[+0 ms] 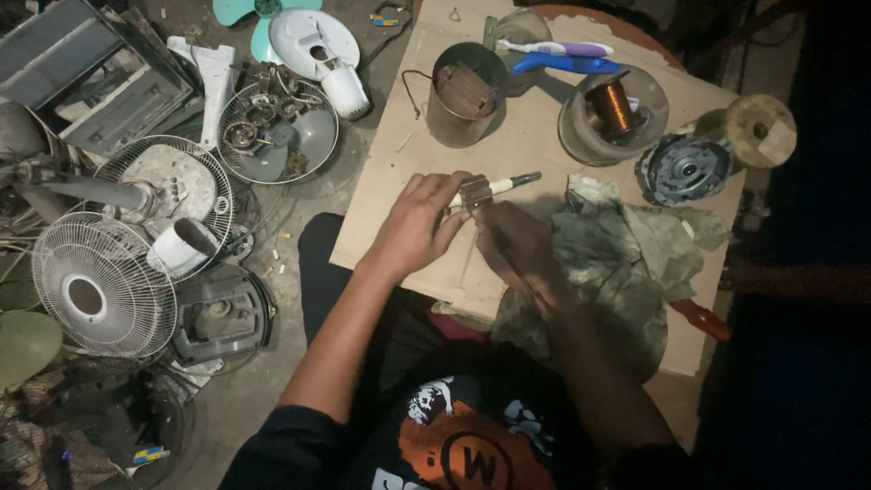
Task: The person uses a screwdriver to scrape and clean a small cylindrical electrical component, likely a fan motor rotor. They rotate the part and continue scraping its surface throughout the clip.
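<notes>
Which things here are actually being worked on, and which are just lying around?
In hand:
- left hand and right hand on a small metal part with a shaft

Lying about:
- copper wire spool
- metal cup
- toothbrushes
- green rag
- fan grilles on the floor

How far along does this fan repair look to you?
Taken apart already: a motor housing and a spool of copper wire sit loose on the board, with fan guards on the floor. In hand: the left hand and right hand hold a small metal shaft piece over the board. Left: nothing looks reassembled, so plenty seems to remain.
</notes>
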